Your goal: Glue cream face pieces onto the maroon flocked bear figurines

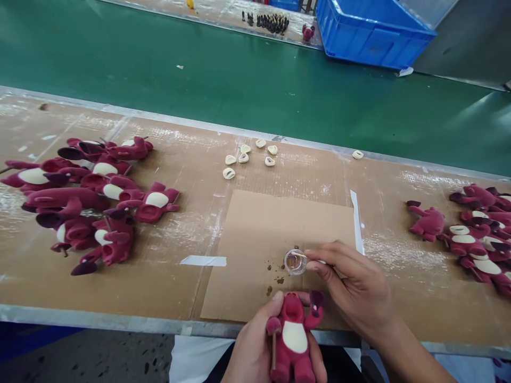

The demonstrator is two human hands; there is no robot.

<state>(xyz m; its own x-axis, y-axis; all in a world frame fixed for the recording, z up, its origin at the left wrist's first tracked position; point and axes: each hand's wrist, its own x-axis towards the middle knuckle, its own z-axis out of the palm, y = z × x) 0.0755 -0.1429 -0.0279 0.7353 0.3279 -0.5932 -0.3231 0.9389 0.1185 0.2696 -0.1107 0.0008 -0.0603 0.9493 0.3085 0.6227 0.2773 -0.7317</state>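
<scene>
My left hand (255,346) is wrapped round a maroon flocked bear figure (293,335) with a cream belly, held upright near the table's front edge. My right hand (351,287) pinches a thin stick whose tip reaches into a small clear cup (295,261) of brown liquid on a cardboard sheet (279,229). Brown drips spot the cardboard beside the cup.
A pile of maroon bear figures (91,197) lies at the left, another pile (475,234) at the right. Several small cream face pieces (249,154) lie farther back. Beyond is a green conveyor belt (239,74) and a blue crate (371,32).
</scene>
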